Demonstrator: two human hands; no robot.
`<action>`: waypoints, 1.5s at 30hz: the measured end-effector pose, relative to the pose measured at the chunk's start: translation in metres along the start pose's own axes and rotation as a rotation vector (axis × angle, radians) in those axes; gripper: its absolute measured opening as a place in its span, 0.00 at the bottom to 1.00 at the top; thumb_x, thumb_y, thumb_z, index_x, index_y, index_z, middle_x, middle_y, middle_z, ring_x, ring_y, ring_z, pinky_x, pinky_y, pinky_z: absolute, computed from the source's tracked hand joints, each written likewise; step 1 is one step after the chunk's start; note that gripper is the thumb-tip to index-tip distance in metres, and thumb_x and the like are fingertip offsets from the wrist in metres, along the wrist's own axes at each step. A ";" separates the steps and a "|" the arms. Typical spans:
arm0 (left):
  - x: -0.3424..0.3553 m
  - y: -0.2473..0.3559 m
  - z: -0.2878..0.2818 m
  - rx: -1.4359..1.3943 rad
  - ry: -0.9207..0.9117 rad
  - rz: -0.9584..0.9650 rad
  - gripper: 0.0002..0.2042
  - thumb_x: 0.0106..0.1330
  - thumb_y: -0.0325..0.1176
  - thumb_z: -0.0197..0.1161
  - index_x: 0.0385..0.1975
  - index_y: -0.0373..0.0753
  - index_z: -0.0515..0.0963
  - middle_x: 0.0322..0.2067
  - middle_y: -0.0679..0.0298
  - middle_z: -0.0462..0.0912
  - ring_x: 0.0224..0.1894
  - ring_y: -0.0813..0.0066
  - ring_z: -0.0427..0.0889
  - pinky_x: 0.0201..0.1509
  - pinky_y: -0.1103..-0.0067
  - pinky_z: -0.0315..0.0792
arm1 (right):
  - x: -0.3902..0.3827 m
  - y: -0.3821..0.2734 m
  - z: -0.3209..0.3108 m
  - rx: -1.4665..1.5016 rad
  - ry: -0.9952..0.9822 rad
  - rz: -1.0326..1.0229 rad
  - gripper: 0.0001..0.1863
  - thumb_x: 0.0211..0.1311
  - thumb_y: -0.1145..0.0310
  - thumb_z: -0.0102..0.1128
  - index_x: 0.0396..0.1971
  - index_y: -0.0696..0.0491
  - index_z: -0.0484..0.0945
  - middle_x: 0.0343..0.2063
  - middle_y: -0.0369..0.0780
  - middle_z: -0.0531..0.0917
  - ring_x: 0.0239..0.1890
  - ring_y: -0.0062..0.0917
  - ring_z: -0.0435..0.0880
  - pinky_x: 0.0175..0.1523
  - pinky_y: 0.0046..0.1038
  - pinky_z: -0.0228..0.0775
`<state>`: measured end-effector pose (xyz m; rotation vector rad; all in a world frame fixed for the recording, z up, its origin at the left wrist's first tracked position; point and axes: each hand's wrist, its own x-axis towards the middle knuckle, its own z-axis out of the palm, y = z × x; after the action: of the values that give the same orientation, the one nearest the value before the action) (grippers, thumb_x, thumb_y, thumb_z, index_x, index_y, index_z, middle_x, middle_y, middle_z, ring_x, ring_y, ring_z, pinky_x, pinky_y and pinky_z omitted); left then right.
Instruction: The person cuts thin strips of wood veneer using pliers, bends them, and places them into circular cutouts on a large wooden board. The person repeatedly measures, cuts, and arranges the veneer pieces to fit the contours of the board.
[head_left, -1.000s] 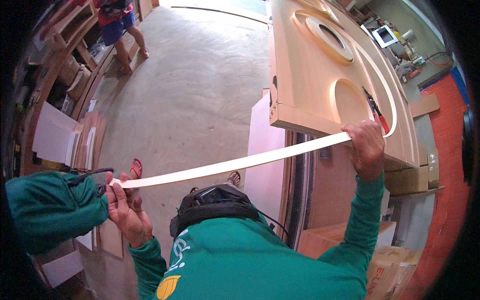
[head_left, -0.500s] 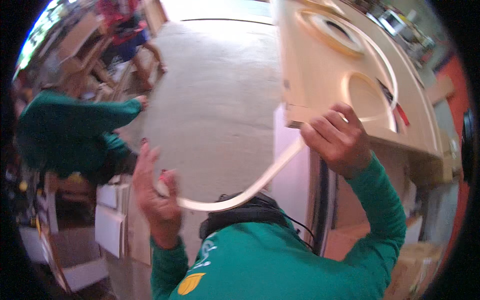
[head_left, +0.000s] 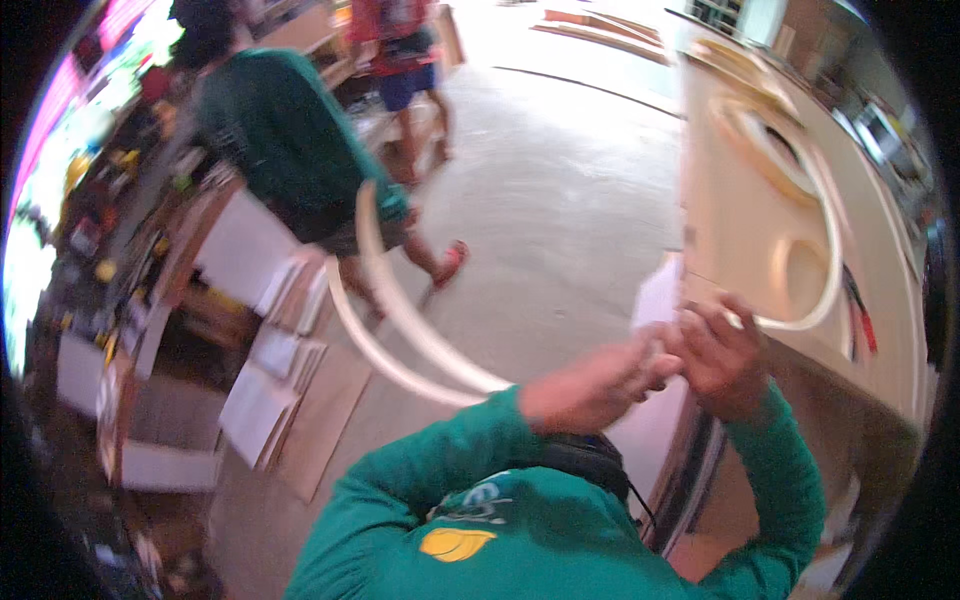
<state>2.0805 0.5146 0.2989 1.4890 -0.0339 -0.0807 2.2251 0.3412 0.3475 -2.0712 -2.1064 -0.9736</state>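
A long pale bendy strip, perhaps wooden edging, is held at chest height by the table's near corner. My right hand has its fingers curled around it, and a stretch of it runs from there onto the tabletop in a wide arc. My left hand is closed against the right one, fingers pinched around the strip, though blur hides the exact grip. Past my left forearm, two lengths of the strip swing out over the floor to the left. Red-handled pliers lie on the table inside its far edge.
Round pale frames, one ring-shaped, lie on the wooden table. A person in a green top and another in red are at the left. Stacked boards stand on the left floor.
My left hand has crossed rightward to meet my right hand. The strip between them no longer hangs in a bow; loops of it now extend left. The view has turned left.
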 end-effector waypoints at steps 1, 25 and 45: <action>0.005 -0.001 -0.002 -0.257 -0.127 -0.036 0.23 0.90 0.46 0.52 0.68 0.32 0.75 0.51 0.57 0.86 0.51 0.64 0.86 0.55 0.66 0.81 | -0.003 0.003 0.000 -0.042 0.060 -0.037 0.07 0.62 0.61 0.69 0.34 0.47 0.87 0.33 0.36 0.84 0.45 0.30 0.87 0.72 0.47 0.72; 0.046 0.021 0.043 -0.341 0.037 -0.345 0.13 0.79 0.40 0.62 0.44 0.35 0.78 0.23 0.76 0.66 0.22 0.85 0.59 0.26 0.80 0.51 | -0.088 0.096 -0.022 0.157 0.404 0.034 0.22 0.59 0.62 0.66 0.53 0.51 0.87 0.56 0.43 0.86 0.63 0.37 0.82 0.72 0.48 0.72; 0.061 0.011 0.041 -0.235 0.065 -0.267 0.14 0.82 0.44 0.59 0.44 0.39 0.80 0.29 0.77 0.70 0.30 0.85 0.67 0.32 0.81 0.60 | -0.413 0.342 -0.002 -0.068 -0.182 1.273 0.14 0.69 0.67 0.65 0.49 0.60 0.84 0.40 0.56 0.87 0.46 0.51 0.88 0.53 0.48 0.78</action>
<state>2.1388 0.4697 0.3119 1.2535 0.2209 -0.2443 2.5828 -0.0562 0.3059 -2.8103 -0.4027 -0.6020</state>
